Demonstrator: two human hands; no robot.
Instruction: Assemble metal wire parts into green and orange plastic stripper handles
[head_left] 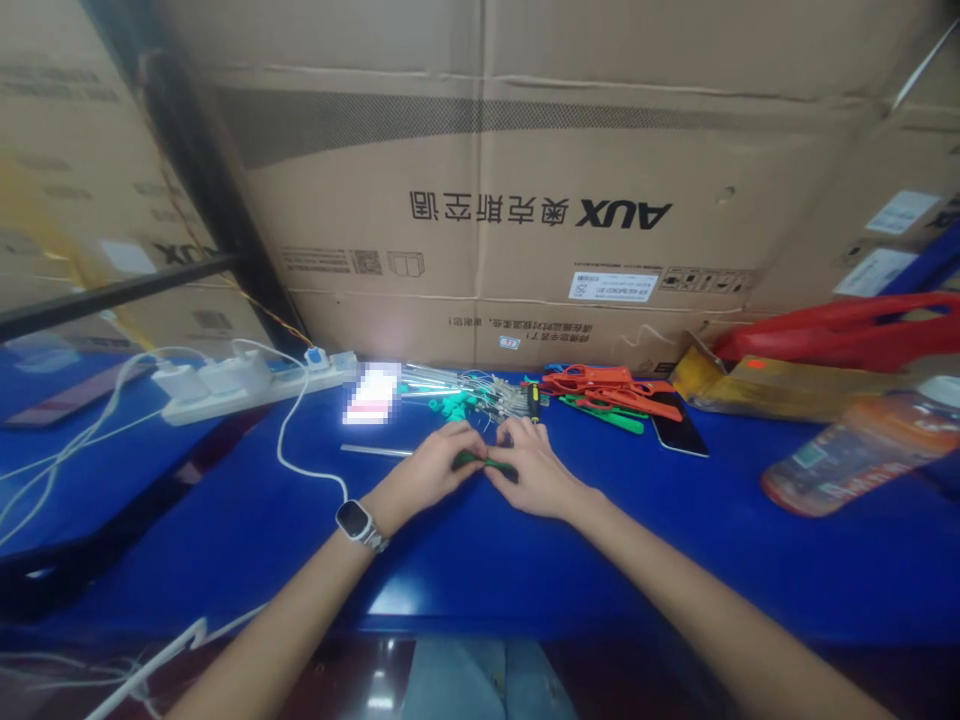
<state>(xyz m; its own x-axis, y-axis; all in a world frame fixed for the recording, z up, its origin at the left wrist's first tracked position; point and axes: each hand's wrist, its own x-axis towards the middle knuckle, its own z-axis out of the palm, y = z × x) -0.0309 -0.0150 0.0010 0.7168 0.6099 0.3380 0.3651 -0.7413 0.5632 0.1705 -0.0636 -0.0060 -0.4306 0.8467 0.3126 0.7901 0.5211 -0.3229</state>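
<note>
Both hands meet around the middle of the blue desk (225, 520). Between them is a small dark green piece (480, 462), long and thin, lying just above the desktop. The left hand (439, 465), with a watch (356, 522) on its wrist, has its fingers curled tight round the left end. The right hand (529, 470) pinches the right end in a narrow grip, knuckles up. The middle of the piece shows between the thumbs, and I can't tell whether it rests on the desk.

Just behind the hands, toward the back edge, lies a heap of thin metal pins and pale green bits (469, 398). To its right is a pile of orange plastic parts (600, 383) with green strips (609, 414) beside them, then a dark phone (679, 430) lying flat. A thin metal rod (375, 450) lies just left of the left hand. At the back left corner a white power strip (247, 385) sits with white cables (300, 440) trailing across the desk. Near the right edge there is a clear orange-tinted packet (855, 455). A big cardboard box (525, 180) stands along the back edge.
</note>
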